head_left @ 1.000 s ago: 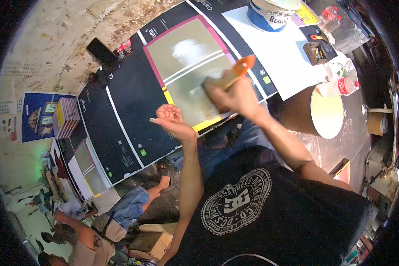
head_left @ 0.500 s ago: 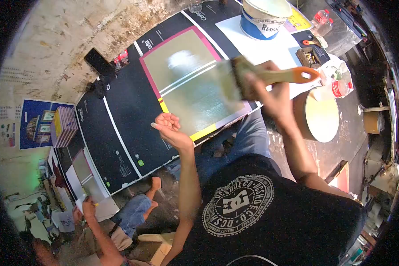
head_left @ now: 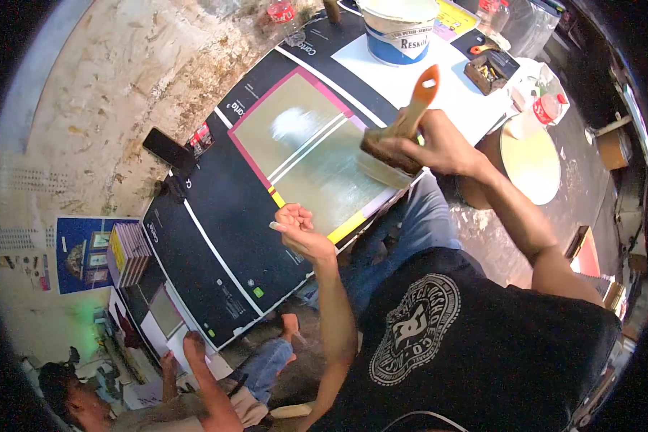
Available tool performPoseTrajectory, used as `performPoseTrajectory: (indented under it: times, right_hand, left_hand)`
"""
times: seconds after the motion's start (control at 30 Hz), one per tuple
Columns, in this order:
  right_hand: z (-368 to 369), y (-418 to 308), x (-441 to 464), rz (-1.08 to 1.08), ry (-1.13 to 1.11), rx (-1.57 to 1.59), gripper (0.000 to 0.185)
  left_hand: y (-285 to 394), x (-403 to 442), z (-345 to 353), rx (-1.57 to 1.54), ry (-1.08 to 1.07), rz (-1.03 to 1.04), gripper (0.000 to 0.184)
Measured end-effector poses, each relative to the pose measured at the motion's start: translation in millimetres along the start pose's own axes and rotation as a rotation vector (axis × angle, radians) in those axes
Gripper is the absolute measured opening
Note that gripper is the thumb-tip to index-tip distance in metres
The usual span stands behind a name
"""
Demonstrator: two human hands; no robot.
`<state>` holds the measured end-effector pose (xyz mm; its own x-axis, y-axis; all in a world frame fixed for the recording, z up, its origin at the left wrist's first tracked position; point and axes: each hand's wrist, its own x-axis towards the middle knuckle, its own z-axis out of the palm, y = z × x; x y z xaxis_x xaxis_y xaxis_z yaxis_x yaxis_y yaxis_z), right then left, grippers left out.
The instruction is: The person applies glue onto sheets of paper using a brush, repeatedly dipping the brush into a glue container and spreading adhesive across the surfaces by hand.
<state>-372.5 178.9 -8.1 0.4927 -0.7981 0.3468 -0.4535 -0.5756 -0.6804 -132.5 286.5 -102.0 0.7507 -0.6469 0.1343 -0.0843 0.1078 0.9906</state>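
Observation:
My right hand [head_left: 443, 144] grips a wide brush [head_left: 410, 119] with an orange-tipped handle. Its bristles rest on the right part of a grey-green sheet [head_left: 324, 173] with pink and yellow edges and two white stripes. Wet, shiny streaks show on that sheet, and a white patch lies on its upper part. At the sheet's lower left edge is my left hand [head_left: 302, 230], palm up, its fingers curled and the thumb out; nothing is visible in it. Black boards [head_left: 223, 209] lie under the sheet.
A white and blue bucket [head_left: 399, 43] stands on white paper beyond the sheet. To the right are a small box [head_left: 489, 72], a bottle [head_left: 547, 108] and a round drum [head_left: 529, 162]. A phone [head_left: 167, 149] lies far left. A co-worker [head_left: 194, 396] is at the lower left.
The brush has swung in my right hand, its handle now pointing up, with the bristles at the sheet's right side. My left hand stays by the edge. The view has shifted; the co-worker has moved.

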Motion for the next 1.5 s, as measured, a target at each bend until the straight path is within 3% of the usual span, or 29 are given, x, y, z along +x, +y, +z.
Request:
performPoseTrajectory:
  times: [0.07,0.1,0.13,0.2,0.27,0.3,0.33,0.4,0.43,0.47,0.53,0.63,0.73,0.8,0.87,0.93,1.03,1.13,1.2,1.23,1.27,1.33,1.37,1.47,1.5]
  right_hand:
    - [-4,-5,12,0.459,-0.152,0.036,0.035]
    - [-2,20,17,0.364,-0.019,-0.004,0.035]
    - [-1,40,21,0.136,0.148,-0.248,0.032]
    - [-22,-8,37,0.359,0.019,0.046,0.028]
    - [8,14,42,-0.094,-0.017,0.269,0.027]
    - [13,11,49,-0.221,-0.187,0.274,0.027]
    - [17,5,54,-0.168,-0.373,0.241,0.03]
    - [36,31,88,-0.211,-0.458,0.059,0.034]
    - [34,39,115,-0.016,-0.554,-0.013,0.034]
    - [43,53,130,-0.154,-0.155,-0.006,0.032]
    - [50,44,162,-0.316,0.179,-0.172,0.031]
    - [84,23,183,-0.172,-0.164,0.19,0.033]
    - [136,13,182,-0.408,-0.249,0.222,0.033]
    - [141,31,195,-0.402,-0.328,0.163,0.029]
    - [143,74,238,-0.327,-0.173,0.092,0.03]
    - [115,88,282,-0.129,-0.007,-0.19,0.032]
    - [97,82,294,-0.222,0.138,-0.213,0.037]
    - [111,76,262,-0.436,-0.08,0.049,0.038]
    - [99,64,227,-0.384,-0.441,0.032,0.035]
    - [99,78,223,-0.51,-0.362,0.128,0.034]
    - [90,95,238,-0.189,-0.466,0.0,0.034]
    - [71,101,247,-0.201,-0.079,-0.1,0.034]
    - [70,94,253,-0.125,0.048,-0.313,0.035]
    - [74,78,230,-0.278,-0.011,0.098,0.035]
    - [73,72,218,-0.286,-0.193,0.084,0.034]
  left_hand:
    - [0,-2,-7,0.074,-0.027,0.012,0.069]
    - [0,-2,-7,0.082,-0.03,0.016,0.07]
    - [0,-1,-5,0.084,-0.026,0.022,0.07]
    - [-1,-3,-5,0.057,-0.016,0.012,0.068]
    - [2,-2,-2,0.051,-0.014,0.015,0.067]
    - [1,-2,-3,0.053,-0.023,-0.018,0.066]
    - [1,-1,-4,0.077,-0.048,-0.011,0.066]
    - [1,-1,-7,0.126,-0.078,-0.005,0.065]
    - [-2,-1,-7,0.149,-0.083,0.019,0.064]
    - [-4,-1,-7,0.164,-0.085,0.04,0.063]
    - [0,1,-7,0.142,-0.091,0.006,0.061]
    - [3,-2,-2,0.117,-0.052,-0.021,0.061]
    - [3,1,5,0.142,-0.026,-0.018,0.064]
    - [1,1,1,0.16,-0.026,-0.037,0.064]
    - [-2,0,0,0.128,0.005,-0.037,0.064]
    - [-4,-3,1,0.111,0.022,-0.033,0.064]
    - [0,2,1,0.123,-0.017,-0.029,0.062]
    - [2,-3,-4,0.127,-0.039,-0.074,0.059]
    - [5,-2,-5,0.139,-0.047,-0.066,0.058]
    - [4,-2,-6,0.151,-0.04,-0.057,0.059]
    - [2,-1,-6,0.161,-0.035,-0.051,0.06]
    - [-2,3,0,0.149,-0.031,-0.017,0.062]
    - [-2,1,-1,0.145,-0.028,-0.006,0.062]
    - [2,0,-2,0.147,-0.019,-0.026,0.062]
    - [3,-1,-1,0.15,-0.012,-0.044,0.062]
